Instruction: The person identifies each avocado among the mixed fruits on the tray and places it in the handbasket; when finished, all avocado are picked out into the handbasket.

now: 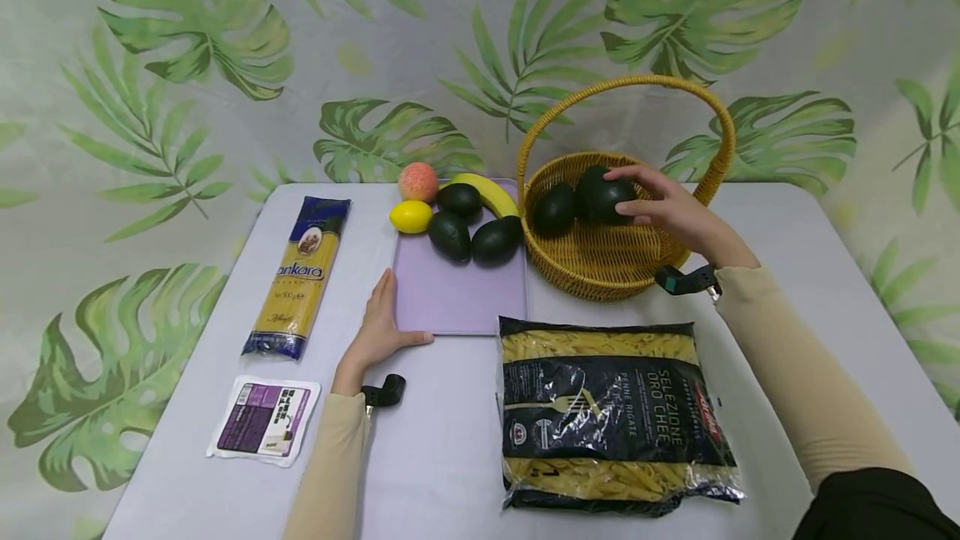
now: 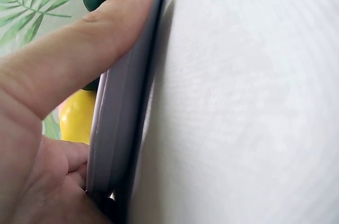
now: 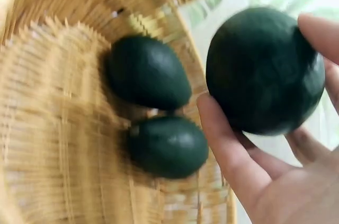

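My right hand (image 1: 667, 211) grips a dark green avocado (image 3: 265, 70) between thumb and fingers, above the right part of the wicker basket (image 1: 577, 286). Two more avocados, one upper (image 3: 148, 70) and one lower (image 3: 169, 147), lie side by side inside the basket in the right wrist view. At the near left corner of the lilac tray (image 1: 461, 298), my left hand (image 1: 378, 327) rests with straight fingers along its side and the thumb against its front edge. Three avocados (image 1: 448, 236), a lemon (image 1: 411, 217), a peach (image 1: 417, 182) and a banana (image 1: 487, 192) fill the tray's far end.
A tall handle (image 1: 630, 83) arches over the basket. In front of it lies a large bag of penne (image 1: 607, 415). On the left are a spaghetti pack (image 1: 300, 273) and a flat white-and-purple packet (image 1: 266, 421). A leaf-patterned cloth (image 1: 360, 48) hangs behind the table.
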The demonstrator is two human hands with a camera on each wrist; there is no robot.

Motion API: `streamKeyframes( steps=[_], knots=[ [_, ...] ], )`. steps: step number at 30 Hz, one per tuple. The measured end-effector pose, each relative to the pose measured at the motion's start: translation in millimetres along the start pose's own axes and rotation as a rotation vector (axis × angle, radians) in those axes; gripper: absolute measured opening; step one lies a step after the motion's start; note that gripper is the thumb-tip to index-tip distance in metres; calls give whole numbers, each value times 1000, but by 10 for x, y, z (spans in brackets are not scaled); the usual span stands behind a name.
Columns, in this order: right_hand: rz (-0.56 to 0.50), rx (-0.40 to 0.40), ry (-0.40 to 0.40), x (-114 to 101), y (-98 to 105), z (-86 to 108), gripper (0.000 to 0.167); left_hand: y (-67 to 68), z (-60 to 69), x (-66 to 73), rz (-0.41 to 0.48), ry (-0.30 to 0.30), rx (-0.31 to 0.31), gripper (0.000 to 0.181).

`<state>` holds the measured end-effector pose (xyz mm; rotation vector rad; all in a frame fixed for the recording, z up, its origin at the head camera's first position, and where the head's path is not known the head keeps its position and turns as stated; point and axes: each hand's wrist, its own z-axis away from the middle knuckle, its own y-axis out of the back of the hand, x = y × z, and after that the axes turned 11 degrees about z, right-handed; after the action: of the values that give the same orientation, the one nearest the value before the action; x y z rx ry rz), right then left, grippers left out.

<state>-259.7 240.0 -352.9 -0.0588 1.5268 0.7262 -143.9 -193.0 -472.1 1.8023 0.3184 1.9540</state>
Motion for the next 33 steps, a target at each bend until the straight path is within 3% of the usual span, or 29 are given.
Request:
streamKeyframes(
  steps=[6, 14, 20, 26, 33],
  knots=[
    [26, 93, -54, 120, 128, 41, 46, -8, 0, -9, -3, 2, 3, 123],
    [115, 141, -139, 201, 168, -60, 48, -23, 48, -22, 49, -73, 33, 126],
    [254, 146, -204, 220, 183, -186, 49, -1, 11, -21, 5, -12, 18, 122],
    [233, 132, -253, 223, 196, -300, 53, 6, 0, -5, -18, 18, 4, 122],
    [226, 117, -307, 286, 206, -356, 54, -5, 4, 2, -6, 10, 4, 122]
  ],
)
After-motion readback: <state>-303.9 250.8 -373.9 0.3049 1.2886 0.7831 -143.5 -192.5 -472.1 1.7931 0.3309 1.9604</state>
